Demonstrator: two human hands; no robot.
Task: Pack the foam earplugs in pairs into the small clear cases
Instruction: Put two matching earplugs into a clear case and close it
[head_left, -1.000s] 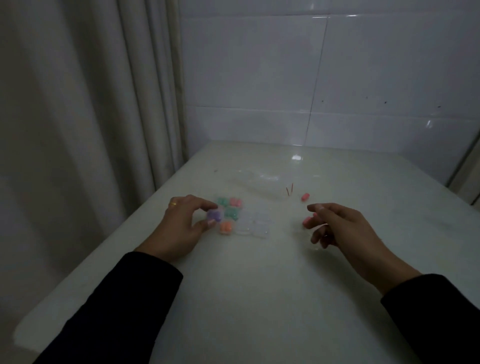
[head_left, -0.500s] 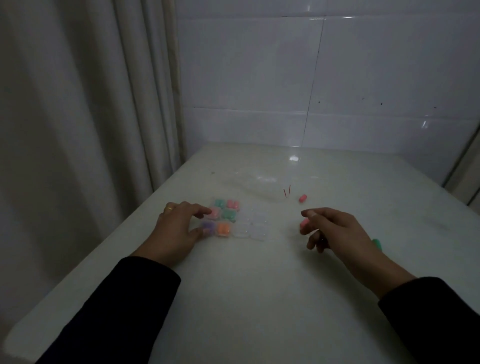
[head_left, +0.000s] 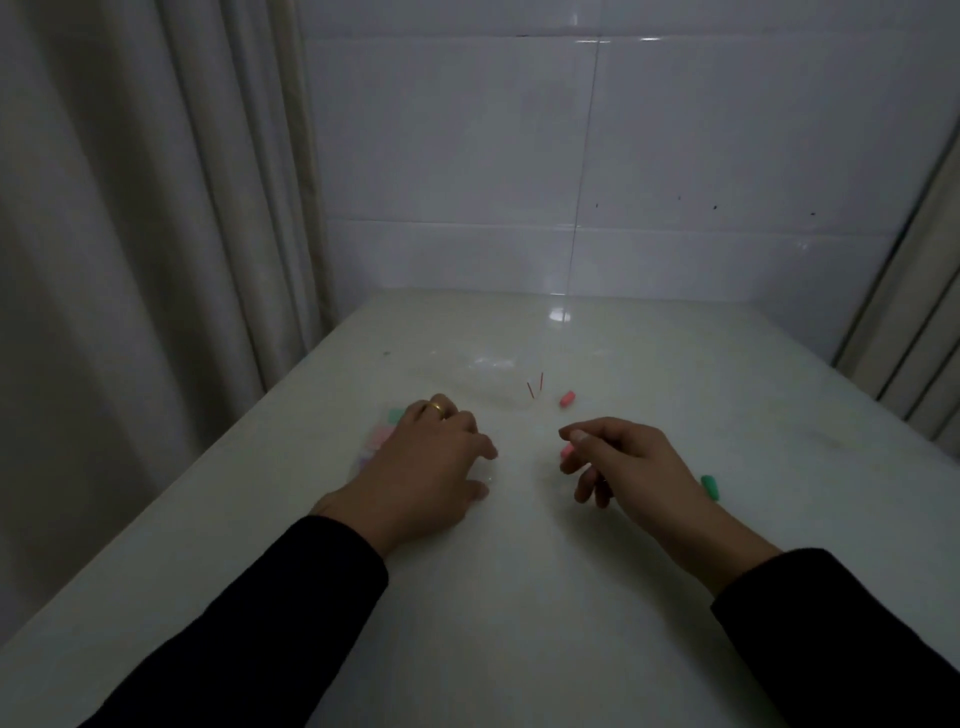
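Here, earplug in hand: we pinch a small pink foam earplug between thumb and forefinger of our right hand, raised a little off the pale glossy table.
Fingers, right: thumb and forefinger pressed together on the plug, the other fingers loosely curled beneath and holding nothing.
Direction to the case: the plug points left toward our left hand, which lies just across a narrow gap; the small clear plastic case shows only as a faint glint at that hand's fingertips, so we cannot tell whether its lid is open.
Fingers, left: curled down over the case, thumb and forefinger appearing to nip its edge; the grip itself is dim and we judge it rather than see it.
Nearer hand: the right, already carrying the plug, is the one to travel.
Mate for the pair: a second pink foam earplug lies loose on the table beyond the right hand, long axis slanting up to the right.
Other loose plug: a green foam earplug lies just beside the right wrist.
Filled cases: a cluster of clear cases with pastel plugs sits partly hidden under the left hand.
Beyond: two thin red sticks near a crumpled clear bag.
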